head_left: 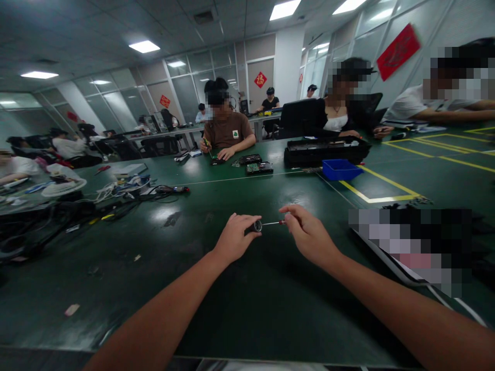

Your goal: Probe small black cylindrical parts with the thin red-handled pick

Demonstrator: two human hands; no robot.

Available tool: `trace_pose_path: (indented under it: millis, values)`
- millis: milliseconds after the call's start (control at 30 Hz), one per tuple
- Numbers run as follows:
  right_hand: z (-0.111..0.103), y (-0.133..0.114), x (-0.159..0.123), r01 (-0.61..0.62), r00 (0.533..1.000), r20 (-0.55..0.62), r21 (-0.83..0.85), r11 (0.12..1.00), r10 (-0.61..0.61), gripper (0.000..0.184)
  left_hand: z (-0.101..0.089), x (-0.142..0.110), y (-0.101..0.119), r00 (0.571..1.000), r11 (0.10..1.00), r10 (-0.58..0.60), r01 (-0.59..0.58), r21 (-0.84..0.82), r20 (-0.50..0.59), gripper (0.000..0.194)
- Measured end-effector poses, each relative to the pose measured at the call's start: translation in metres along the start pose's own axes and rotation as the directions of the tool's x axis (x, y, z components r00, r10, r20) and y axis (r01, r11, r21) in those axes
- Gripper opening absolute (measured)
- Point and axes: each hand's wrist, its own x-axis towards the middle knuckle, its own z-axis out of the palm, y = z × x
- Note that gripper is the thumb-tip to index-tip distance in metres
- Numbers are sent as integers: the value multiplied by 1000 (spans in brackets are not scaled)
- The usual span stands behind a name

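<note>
round part (258,225): pinched above the bench (240,309) by the left hand (234,234), thumb and fingers at its edge; likely light and stiff, best gripped by the rim
screwdriver (281,222): red-handled, pinched in the right hand (308,230), slim shaft pointing at the part
blue bin (342,170): farther off, before the black case (328,150); contents unclear

Above a green table (247,309), the left hand (233,238) is holding a small round black part (257,226) while the right hand (308,235) is pointing a screwdriver (272,223) toward it.
</note>
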Motion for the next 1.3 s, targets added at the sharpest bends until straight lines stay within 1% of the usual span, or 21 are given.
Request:
trace_pose_path:
  millis: [100, 200, 300, 367, 400, 433, 467, 500, 533, 567, 633, 700, 800, 900, 1000, 1133, 1300]
  values:
    - [1, 2, -2, -3, 1000, 28, 15, 1000, 2, 32, 0, 0, -1, 1000, 1000, -1, 1, -11, -11, 41]
    - [3, 4, -2, -21, 1000, 5, 50, 999, 21, 31, 1, 0, -1, 1000, 1000, 4, -4, -12, -8, 41]
    - [5, 6, 1, -58, 995, -60, 240, 969, 74, 24, 0, -1, 0, 1000, 1000, 12, -12, -16, -13, 41]
    - [6, 8, 6, -96, 988, -71, 425, 900, 139, 22, -2, 0, 2, 999, 999, 29, -29, -18, -41, 41]
    - [6, 10, 9, -125, 980, -66, 526, 841, 187, 23, -3, 0, 3, 997, 999, 45, -46, -15, -59, 41]
    - [5, 12, 12, -176, 968, -29, 625, 761, 248, 24, -4, 1, 4, 996, 998, 58, -59, -8, -70, 41]
    - [5, 15, 15, -233, 956, 31, 681, 694, 290, 25, -5, 2, 4, 996, 998, 62, -62, 1, -70, 41]
    - [4, 18, 17, -268, 942, 47, 698, 664, 331, 25, -6, 3, 3, 997, 999, 53, -52, 12, -57, 41]
    - [4, 20, 19, -268, 930, 6, 695, 667, 367, 25, -6, 3, 3, 999, 999, 34, -34, 23, -32, 41]
    - [4, 23, 20, -251, 928, -36, 674, 694, 371, 25, -5, 4, 1, 1000, 999, 12, -12, 31, 1, 41]
    - [4, 26, 20, -226, 933, -89, 608, 761, 349, 25, -4, 4, -2, 998, 999, -22, 20, 40, 51, 41]
    - [5, 27, 19, -209, 946, -103, 530, 822, 307, 26, -2, 4, -5, 997, 999, -29, 27, 40, 70, 42]
    - [6, 24, 16, -160, 967, -106, 449, 879, 231, 27, -1, 3, -5, 997, 999, -29, 26, 35, 69, 43]
    - [5, 18, 13, -95, 984, -105, 396, 913, 147, 28, 1, 3, -3, 997, 999, -18, 15, 44, 77, 43]
    - [4, 12, 10, -62, 992, -87, 313, 948, 93, 27, 3, 3, -1, 996, 998, -3, -2, 56, 84, 43]
    - [3, 9, 8, -40, 994, -89, 188, 981, 58, 28, 5, 4, -1, 995, 999, 13, -17, 52, 94, 45]
    - [0, 10, 6, -5, 993, -114, 113, 994, 18, 28, 6, 6, -1, 998, 998, 17, -20, 54, 68, 43]
